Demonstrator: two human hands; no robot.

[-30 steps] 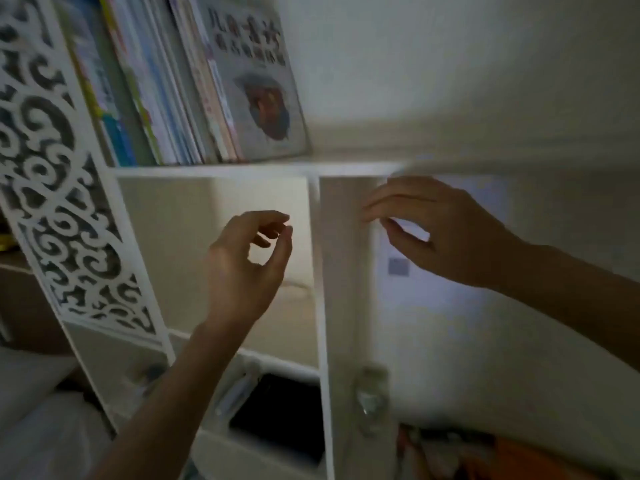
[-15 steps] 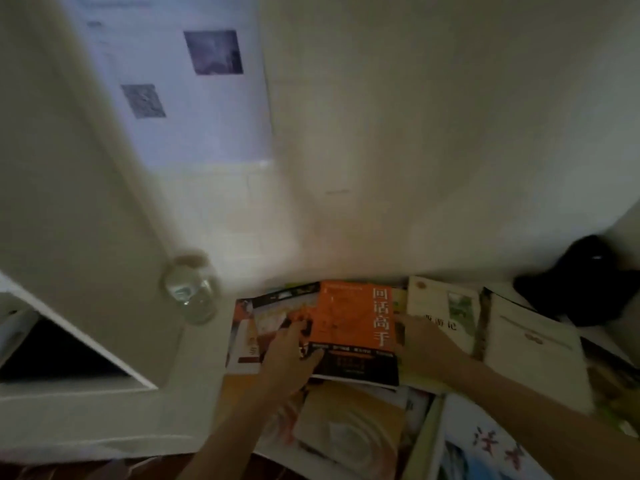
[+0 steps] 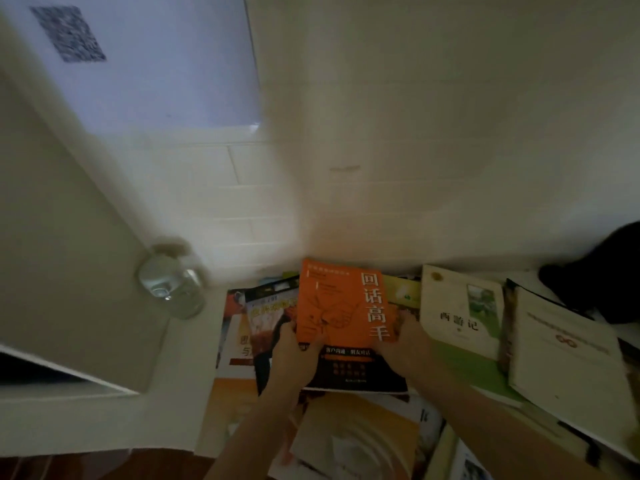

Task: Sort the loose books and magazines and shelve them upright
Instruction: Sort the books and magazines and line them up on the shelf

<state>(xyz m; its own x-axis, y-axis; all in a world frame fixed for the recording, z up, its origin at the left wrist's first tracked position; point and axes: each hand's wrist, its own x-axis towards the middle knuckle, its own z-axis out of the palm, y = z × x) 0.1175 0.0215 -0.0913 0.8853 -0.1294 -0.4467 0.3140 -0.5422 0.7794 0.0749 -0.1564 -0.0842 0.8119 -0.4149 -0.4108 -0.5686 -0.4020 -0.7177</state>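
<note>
- Books and magazines lie loose in an overlapping heap on a pale surface at the foot of a white wall [image 3: 415, 116], seen from the head camera.
- On top of the heap sits an orange book [image 3: 341, 306] with large white characters down its right side and a black band across its lower part.
- The left hand [image 3: 294, 355] grips the orange book at its lower left edge, thumb on the cover.
- The right hand [image 3: 403, 344] grips the same book at its lower right edge, fingers curled against the cover.
- Just right of the orange book lies a cream book [image 3: 460, 310] with a small green picture, flat on the pile.
- Further right, a white book [image 3: 561, 362] lies tilted over others.
- Left of the orange book, a dark magazine [image 3: 270, 306] shows from underneath it.
- A clear water bottle [image 3: 173, 282] stands beside the heap, against a white panel [image 3: 69, 254].
- A black object [image 3: 602, 271] sits at the far right, too dark to identify.
- A sheet of paper [image 3: 156, 64] with a square code hangs on the wall above.
</note>
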